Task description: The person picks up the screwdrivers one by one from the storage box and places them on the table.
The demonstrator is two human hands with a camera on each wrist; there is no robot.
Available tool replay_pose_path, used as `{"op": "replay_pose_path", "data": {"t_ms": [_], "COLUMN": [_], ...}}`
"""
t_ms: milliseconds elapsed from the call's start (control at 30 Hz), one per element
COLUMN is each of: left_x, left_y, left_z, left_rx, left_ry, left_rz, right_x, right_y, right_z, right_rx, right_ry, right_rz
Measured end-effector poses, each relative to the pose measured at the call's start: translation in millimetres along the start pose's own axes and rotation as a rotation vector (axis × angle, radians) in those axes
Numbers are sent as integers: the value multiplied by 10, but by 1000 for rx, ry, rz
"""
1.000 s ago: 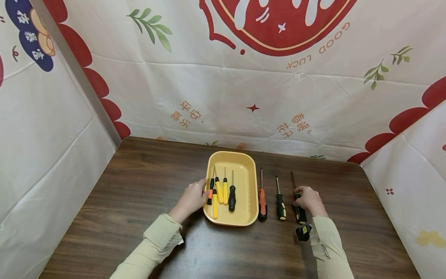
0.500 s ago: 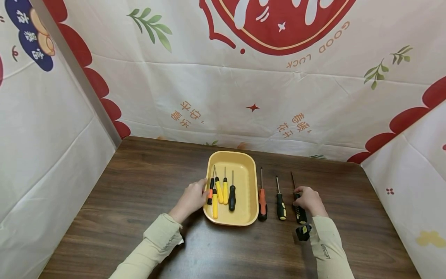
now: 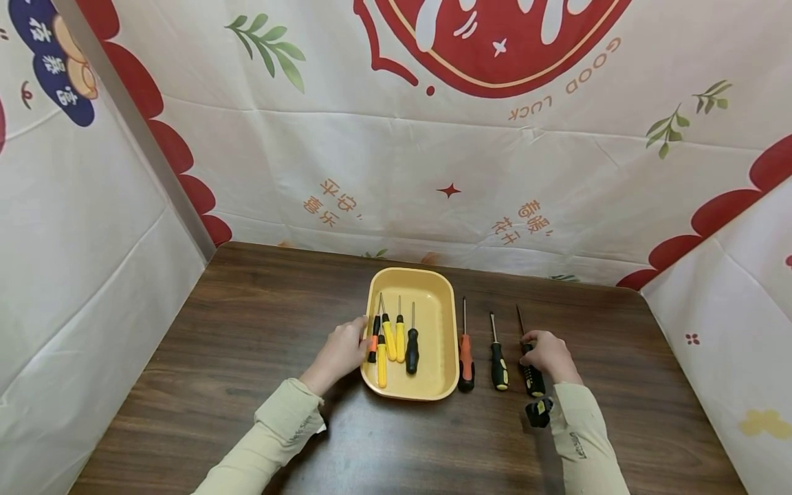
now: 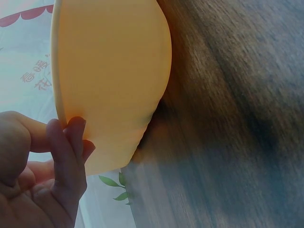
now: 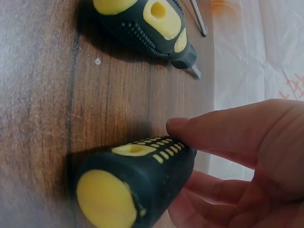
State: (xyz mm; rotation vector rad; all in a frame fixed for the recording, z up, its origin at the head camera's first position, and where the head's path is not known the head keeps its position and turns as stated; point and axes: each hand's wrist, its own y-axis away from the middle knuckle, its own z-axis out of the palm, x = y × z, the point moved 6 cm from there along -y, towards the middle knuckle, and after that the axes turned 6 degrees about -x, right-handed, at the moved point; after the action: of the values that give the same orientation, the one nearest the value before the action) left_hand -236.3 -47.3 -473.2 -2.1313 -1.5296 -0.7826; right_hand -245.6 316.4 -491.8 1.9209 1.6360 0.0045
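Beneath left fingers [image 4: 61, 156] and right fingers [image 5: 223, 129]: wooden tabletop [image 3: 198, 357]. Pinched at rim by left fingers, seemingly for steadiness: yellow tray [image 3: 436, 344]. Held around handle by right fingers: black-and-yellow screwdriver [image 3: 533, 380]. Left of right fingers, apart: orange-handled screwdriver [image 3: 466, 361], then smaller yellow-accented screwdriver [image 3: 498, 368], both shafts pointing away, perhaps so handles sit within reach. Inside tray, just right of left fingers: small black screwdriver [image 3: 412, 354], three yellow screwdrivers [image 3: 400, 346], orange-black screwdriver [image 3: 373, 348] smallest.

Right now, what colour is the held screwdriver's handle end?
The handle end is yellow; the right wrist view shows it best.
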Motion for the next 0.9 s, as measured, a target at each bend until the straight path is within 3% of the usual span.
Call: {"op": "replay_pose_path", "data": {"t_ms": [900], "left_x": [0], "left_y": [1], "left_z": [-3], "left_rx": [-1], "left_ry": [0], "left_rz": [-13], "right_x": [-15], "right_y": [4], "right_z": [6], "right_rx": [-11], "right_ry": [2], "right_rz": [-21]}}
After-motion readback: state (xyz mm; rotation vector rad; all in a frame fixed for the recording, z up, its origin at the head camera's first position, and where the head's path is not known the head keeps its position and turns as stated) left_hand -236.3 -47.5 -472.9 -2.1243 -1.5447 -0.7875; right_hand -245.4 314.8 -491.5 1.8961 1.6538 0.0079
